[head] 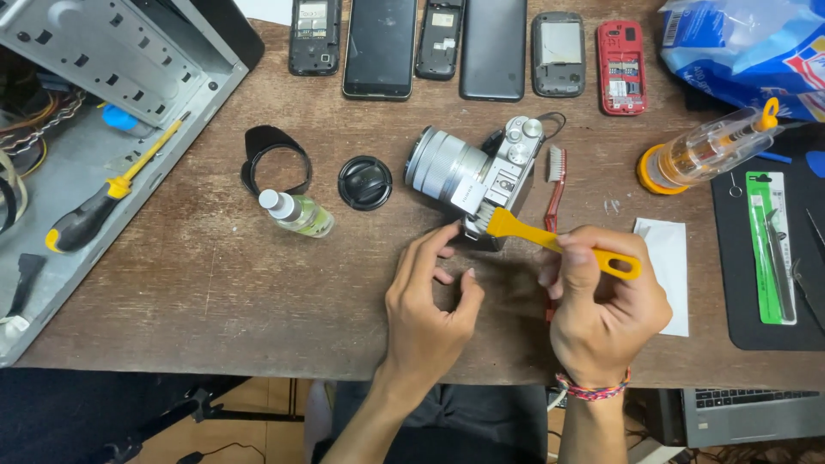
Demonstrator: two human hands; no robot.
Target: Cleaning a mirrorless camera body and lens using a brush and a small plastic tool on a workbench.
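Note:
A silver camera (481, 172) with a silver lens lies on the brown wooden table (215, 292), lens pointing left. My right hand (606, 309) grips a small yellow brush (550, 239), its bristles touching the camera's near corner. My left hand (430, 301) rests on the table just below the camera, fingers spread, fingertips at the camera's edge. A red toothbrush (555, 185) lies beside the camera, partly under my right hand.
A black lens cap (364, 182), black lens hood (275, 159) and small clear bottle (296, 213) lie left of the camera. Several phones (494, 47) line the far edge. An open computer case (94, 129) holds a yellow screwdriver (103, 198). A screwdriver-bit tube (709, 150), white paper (670, 258) and black mat (773, 249) sit right.

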